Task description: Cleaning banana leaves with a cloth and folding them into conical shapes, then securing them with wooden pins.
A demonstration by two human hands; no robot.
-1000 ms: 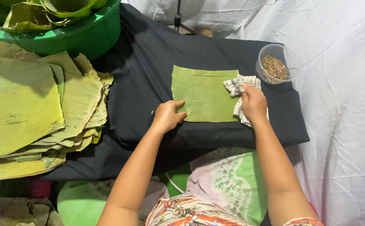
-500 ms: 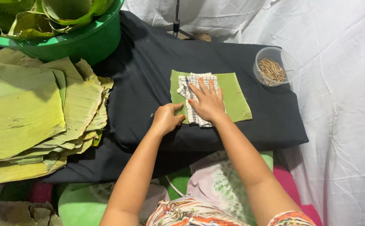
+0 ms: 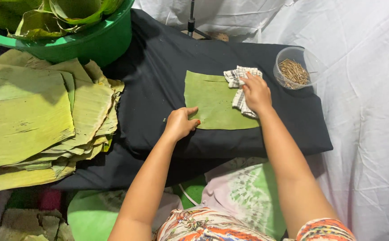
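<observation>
Leftmost, a stack of banana leaves [image 3: 29, 120] lies spread beside a green tub [image 3: 91, 42] that holds more leaves, both well apart from the work in hand. Further right, on the black cloth [image 3: 158, 85], the left hand [image 3: 181, 122] rests with fingers curled and loosely together, its fingertips pinning the near left corner of a single cut leaf piece [image 3: 214, 105] that lies flat in the middle of the cloth. Next, the right hand [image 3: 257, 91] presses palm-down, fingers together, on a checked rag [image 3: 239, 87] bunched at the leaf's far right edge. At the far right, a clear cup of thin sticks [image 3: 292, 71] stands just beside that hand. The likeliest trouble is a tear: the leaf is held at one corner only, so a hard drag of the rag along its grain could split it or skid it off line. A wide sweep could also knock the cup and scatter the sticks.
</observation>
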